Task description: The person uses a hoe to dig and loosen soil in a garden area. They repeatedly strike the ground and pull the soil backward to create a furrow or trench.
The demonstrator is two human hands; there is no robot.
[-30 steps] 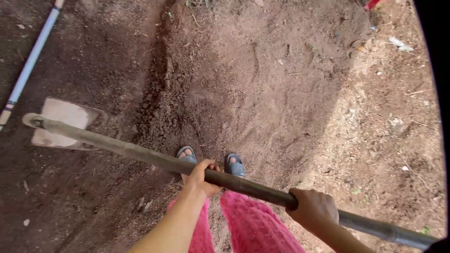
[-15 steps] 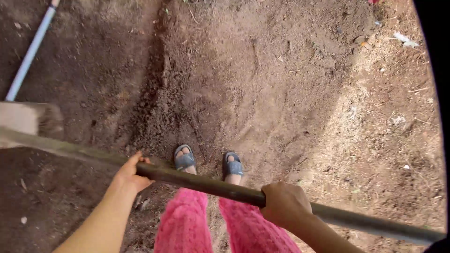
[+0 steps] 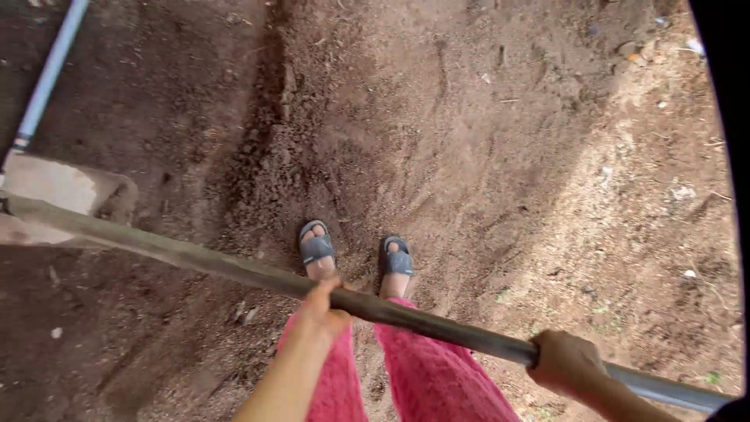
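Hoe (image 3: 234, 267): long stiff shaft, blade-heavy by my judgement. I see left hand (image 3: 324, 312) and right hand (image 3: 566, 363) clenched around it, well apart.

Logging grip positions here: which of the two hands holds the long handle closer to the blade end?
The left hand, gripping the handle mid-shaft above the sandals; the right hand sits farther from the blade.

Head camera looks steeply down at soil (image 3: 469, 141) near the feet (image 3: 355, 258).
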